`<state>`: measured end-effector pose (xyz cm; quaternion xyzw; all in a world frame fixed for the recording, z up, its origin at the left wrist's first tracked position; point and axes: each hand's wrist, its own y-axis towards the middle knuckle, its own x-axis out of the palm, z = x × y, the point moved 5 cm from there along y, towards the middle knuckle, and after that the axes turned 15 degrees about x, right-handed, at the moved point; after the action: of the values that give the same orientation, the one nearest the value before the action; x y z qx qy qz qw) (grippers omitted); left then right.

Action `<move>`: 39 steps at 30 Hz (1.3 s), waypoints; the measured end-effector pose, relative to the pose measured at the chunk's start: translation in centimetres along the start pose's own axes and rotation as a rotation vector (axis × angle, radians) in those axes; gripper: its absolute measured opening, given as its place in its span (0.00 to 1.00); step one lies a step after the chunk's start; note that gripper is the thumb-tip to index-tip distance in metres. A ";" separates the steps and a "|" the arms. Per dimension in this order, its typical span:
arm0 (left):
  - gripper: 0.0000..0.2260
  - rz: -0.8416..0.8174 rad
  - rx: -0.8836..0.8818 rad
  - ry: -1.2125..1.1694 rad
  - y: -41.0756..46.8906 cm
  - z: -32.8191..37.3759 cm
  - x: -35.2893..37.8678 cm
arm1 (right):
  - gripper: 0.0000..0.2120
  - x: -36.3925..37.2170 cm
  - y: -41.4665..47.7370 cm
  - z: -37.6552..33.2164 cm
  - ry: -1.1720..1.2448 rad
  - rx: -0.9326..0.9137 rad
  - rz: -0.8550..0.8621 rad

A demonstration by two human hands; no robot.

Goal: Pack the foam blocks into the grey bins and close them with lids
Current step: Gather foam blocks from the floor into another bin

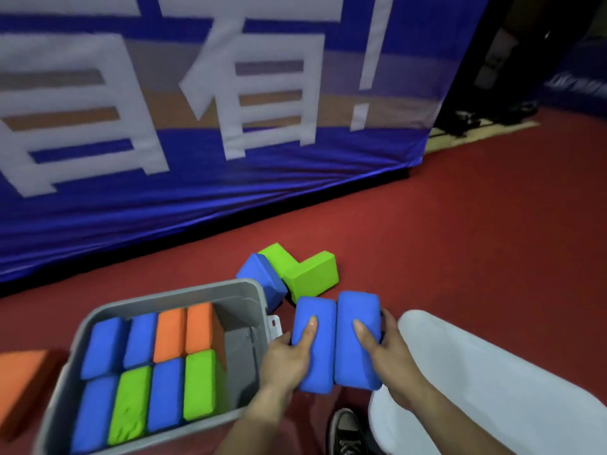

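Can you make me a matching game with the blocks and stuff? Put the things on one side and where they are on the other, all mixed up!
Things
1. pair of blue blocks
2. green blocks
3. lone orange block
4. black shoe

Places
A. on the floor, left of the grey bin
B. gripped between the left hand and the right hand
C. at the picture's bottom edge
D. on the floor beyond the hands, beside a loose blue block

Pairs: 1-B, 2-D, 3-A, 4-C
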<state>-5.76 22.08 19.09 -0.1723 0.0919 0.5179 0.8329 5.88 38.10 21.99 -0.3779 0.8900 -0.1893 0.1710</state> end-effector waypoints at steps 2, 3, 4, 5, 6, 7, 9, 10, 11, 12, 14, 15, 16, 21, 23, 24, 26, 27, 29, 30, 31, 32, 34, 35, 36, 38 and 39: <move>0.24 0.023 0.015 -0.001 -2.7 1.9 -3.1 | 0.18 1.4 -4.3 -2.1 -0.018 -0.071 -0.071; 0.24 0.046 0.027 -0.016 -4.1 2.5 -4.5 | 0.16 2.1 -6.4 -3.0 -0.027 -0.103 -0.094; 0.25 0.072 0.047 -0.029 -5.4 2.8 -5.9 | 0.16 2.6 -8.2 -3.8 -0.035 -0.127 -0.100; 0.27 0.093 0.061 -0.032 -6.7 2.9 -7.2 | 0.16 3.3 -9.8 -4.4 -0.041 -0.149 -0.110; 0.29 0.111 0.058 -0.019 -8.4 2.9 -8.7 | 0.16 4.1 -11.6 -4.8 -0.057 -0.165 -0.122; 0.31 0.113 0.056 -0.002 -9.4 3.0 -9.6 | 0.15 4.7 -12.6 -4.9 -0.064 -0.175 -0.128; 0.32 0.134 0.076 0.005 -11.9 3.3 -11.7 | 0.14 5.8 -14.8 -5.0 -0.059 -0.185 -0.147; 0.32 0.151 0.098 0.003 -13.2 3.6 -12.9 | 0.14 6.5 -16.2 -5.2 -0.060 -0.195 -0.144; 0.31 0.164 0.112 0.016 -14.3 3.9 -13.8 | 0.14 7.0 -17.3 -5.3 -0.068 -0.209 -0.132; 0.29 0.177 0.119 0.029 -15.2 4.0 -14.5 | 0.14 7.4 -18.2 -5.4 -0.088 -0.217 -0.111; 0.27 0.193 0.129 0.032 -16.6 4.3 -15.7 | 0.17 8.0 -19.6 -5.9 -0.139 -0.237 -0.068; 0.26 0.196 0.129 0.023 -17.1 4.4 -16.1 | 0.18 8.2 -20.1 -6.1 -0.157 -0.250 -0.057; 0.26 0.201 0.133 0.018 -17.5 4.7 -16.5 | 0.18 8.3 -20.5 -6.4 -0.166 -0.260 -0.056; 0.25 0.210 0.137 -0.018 -18.4 4.9 -17.3 | 0.14 8.7 -21.9 -7.3 -0.154 -0.297 -0.088; 0.24 0.210 0.135 -0.028 -18.4 4.7 -17.4 | 0.15 8.8 -21.9 -7.2 -0.155 -0.299 -0.090; 0.25 0.210 0.134 -0.024 -18.3 4.6 -17.4 | 0.15 8.9 -21.9 -7.1 -0.156 -0.296 -0.092; 0.26 0.205 0.130 -0.014 -18.4 4.5 -17.3 | 0.15 8.9 -21.6 -6.8 -0.152 -0.281 -0.095; 0.27 0.203 0.129 -0.010 -18.4 4.4 -17.3 | 0.15 8.9 -21.3 -6.6 -0.150 -0.271 -0.097; 0.27 0.202 0.131 0.001 -18.5 4.4 -17.3 | 0.15 9.0 -21.0 -6.4 -0.151 -0.265 -0.097; 0.27 0.204 0.132 0.006 -18.5 4.4 -17.3 | 0.15 9.1 -20.8 -6.2 -0.154 -0.260 -0.097; 0.27 0.205 0.132 0.014 -18.5 4.5 -17.4 | 0.15 9.2 -20.7 -6.2 -0.155 -0.251 -0.097; 0.27 0.207 0.130 0.019 -18.5 4.4 -17.5 | 0.14 9.3 -20.6 -6.2 -0.152 -0.246 -0.098; 0.27 0.212 0.130 0.001 -18.4 4.4 -17.7 | 0.14 9.6 -20.5 -6.4 -0.148 -0.248 -0.098; 0.27 0.212 0.128 -0.006 -18.3 4.4 -17.7 | 0.14 9.7 -20.5 -6.5 -0.148 -0.249 -0.099; 0.27 0.213 0.126 -0.007 -18.3 4.4 -17.8 | 0.14 9.9 -20.4 -6.6 -0.148 -0.250 -0.100; 0.30 0.217 0.116 0.002 -18.1 4.3 -17.9 | 0.15 10.0 -20.3 -6.5 -0.150 -0.246 -0.100; 0.31 0.220 0.113 0.005 -18.1 4.2 -17.9 | 0.15 10.0 -20.1 -6.3 -0.147 -0.239 -0.104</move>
<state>2.33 1.49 32.39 -0.1153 0.1415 0.5997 0.7791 8.67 19.10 35.27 -0.4541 0.8705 -0.0625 0.1794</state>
